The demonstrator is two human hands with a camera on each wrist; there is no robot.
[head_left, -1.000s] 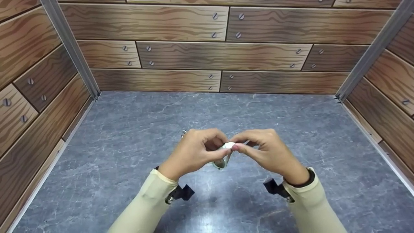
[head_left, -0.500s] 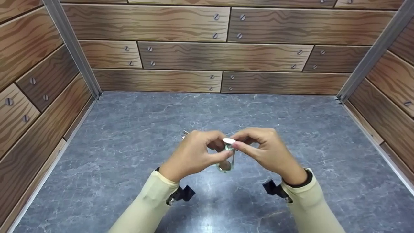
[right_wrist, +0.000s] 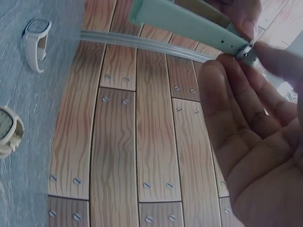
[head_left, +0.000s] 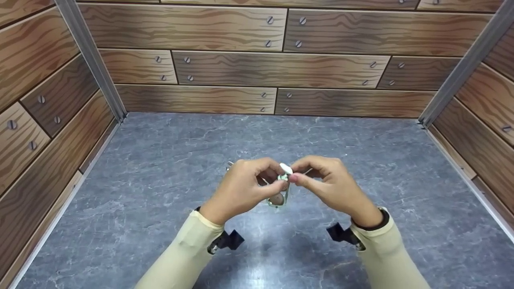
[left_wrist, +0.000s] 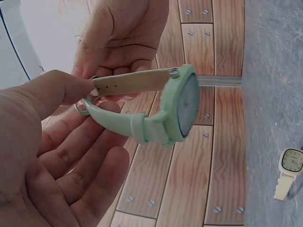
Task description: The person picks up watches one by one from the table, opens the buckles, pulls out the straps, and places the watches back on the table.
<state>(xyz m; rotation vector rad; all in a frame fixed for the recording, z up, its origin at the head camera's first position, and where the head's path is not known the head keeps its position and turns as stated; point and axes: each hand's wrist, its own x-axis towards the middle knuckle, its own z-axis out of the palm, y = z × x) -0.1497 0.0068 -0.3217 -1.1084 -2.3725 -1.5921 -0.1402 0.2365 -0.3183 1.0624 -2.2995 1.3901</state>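
A mint-green wristwatch (left_wrist: 111,119) hangs in the air between both hands, its round dial (left_wrist: 189,105) turned away toward the right of the left wrist view. My left hand (head_left: 243,186) pinches the strap near its buckle end between thumb and fingers. Facing it, my right hand (head_left: 331,184) pinches the strap at the metal buckle (right_wrist: 246,54). The two strap ends meet there, forming a loop. A pale strap tip (head_left: 286,168) sticks up between the fingertips in the head view. Fingers partly hide the buckle, so whether it is fastened I cannot tell.
Two pale wristwatches lie on the grey marbled table: one (right_wrist: 31,49) with its strap looped, another (right_wrist: 7,130) at the right wrist view's left edge. Wood-patterned panels (head_left: 225,68) wall the table at back and sides.
The pale strap tip, first flat between the fingers, has tilted and now points up. The watch loop hangs lower than a second ago's start, then rises slightly. Both hands stay nearly in place.
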